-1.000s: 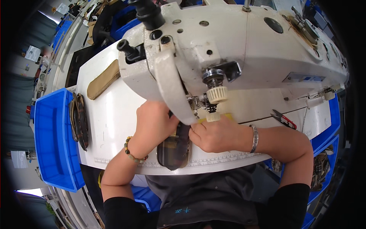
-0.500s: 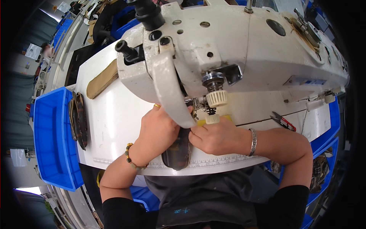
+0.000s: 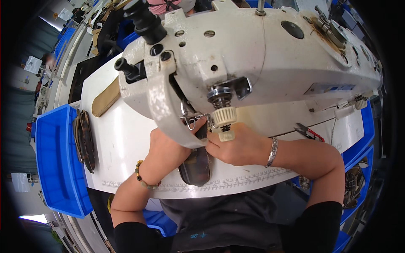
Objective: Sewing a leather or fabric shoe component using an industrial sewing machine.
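A dark plaid fabric piece (image 3: 196, 170) with a rounded near end lies lengthwise under the white sewing machine head (image 3: 236, 55). My left hand (image 3: 168, 145) is closed at its left edge, with the index finger reaching up by the presser foot area; the curved white lever cover hides part of these fingers. On the right edge, my right hand (image 3: 236, 145) pinches the fabric, its fingers curled and partly behind the tension knobs (image 3: 224, 116). Loose threads show along the fabric's right edge. The needle point itself is hidden.
Red-handled thread snips (image 3: 310, 132) lie right on the white table (image 3: 122, 156). A tan rounded strip (image 3: 105, 97) rests at the far left. Folded plaid pieces (image 3: 85, 141) sit by the left edge, beside a blue bin (image 3: 59, 164). More plaid pieces (image 3: 354, 185) fill a bin at right.
The view has shifted a little, so the machine appears further left. My left index finger now shows beside the presser foot. Both hands stay on the fabric, which has barely moved.
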Demonstrator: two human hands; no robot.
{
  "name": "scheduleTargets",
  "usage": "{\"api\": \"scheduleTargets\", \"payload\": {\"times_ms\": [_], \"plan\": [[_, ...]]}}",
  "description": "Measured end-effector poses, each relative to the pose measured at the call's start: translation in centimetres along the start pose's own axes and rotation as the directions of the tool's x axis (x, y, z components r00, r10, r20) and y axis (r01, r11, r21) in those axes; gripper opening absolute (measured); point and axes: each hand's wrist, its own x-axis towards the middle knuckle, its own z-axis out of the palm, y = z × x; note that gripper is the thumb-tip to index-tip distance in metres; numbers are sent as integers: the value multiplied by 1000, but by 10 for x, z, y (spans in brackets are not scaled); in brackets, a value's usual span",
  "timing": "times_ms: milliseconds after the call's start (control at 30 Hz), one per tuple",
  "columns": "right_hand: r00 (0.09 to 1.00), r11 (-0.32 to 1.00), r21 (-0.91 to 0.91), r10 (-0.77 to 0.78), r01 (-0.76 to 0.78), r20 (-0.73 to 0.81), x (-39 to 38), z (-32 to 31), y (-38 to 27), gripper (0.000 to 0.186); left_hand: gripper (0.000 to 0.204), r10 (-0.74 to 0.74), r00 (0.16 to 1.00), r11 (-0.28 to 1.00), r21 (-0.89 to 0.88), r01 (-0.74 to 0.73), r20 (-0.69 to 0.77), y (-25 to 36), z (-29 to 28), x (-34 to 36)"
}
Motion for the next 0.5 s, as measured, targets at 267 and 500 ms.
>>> {"api": "scheduleTargets", "payload": {"times_ms": [267,500], "plan": [[997,999,13,43,-42,-63,-2,-3,-22,19,80,181,919,980,-141,-139,351,24,-50,-30],[991,967,-225,-130,120,-31,0,-2,-29,24,53,88,990,996,-22,-86,110,32,-34,-39]]}}
